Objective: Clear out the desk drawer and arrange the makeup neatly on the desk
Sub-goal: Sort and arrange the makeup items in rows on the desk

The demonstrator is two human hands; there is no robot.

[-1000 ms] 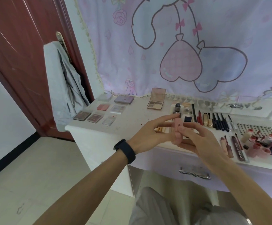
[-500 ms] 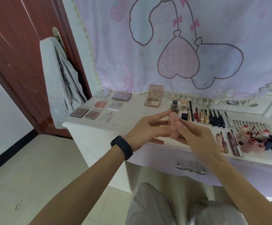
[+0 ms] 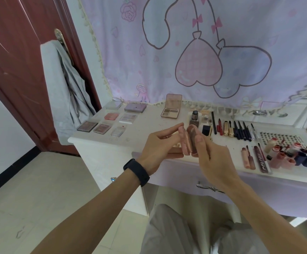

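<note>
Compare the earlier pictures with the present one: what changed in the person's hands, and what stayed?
The pink compact, shut a second ago, now stands open between the left hand and the right hand. Both still hold it; the makeup on the desk lies unmoved.

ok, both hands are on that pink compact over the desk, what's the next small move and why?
Probably press the pink compact shut before placing it. The left hand and right hand both pinch it above the desk front edge, and its two halves look parted. Bare desk surface lies just behind it, right of the flat palettes laid in rows.
</note>
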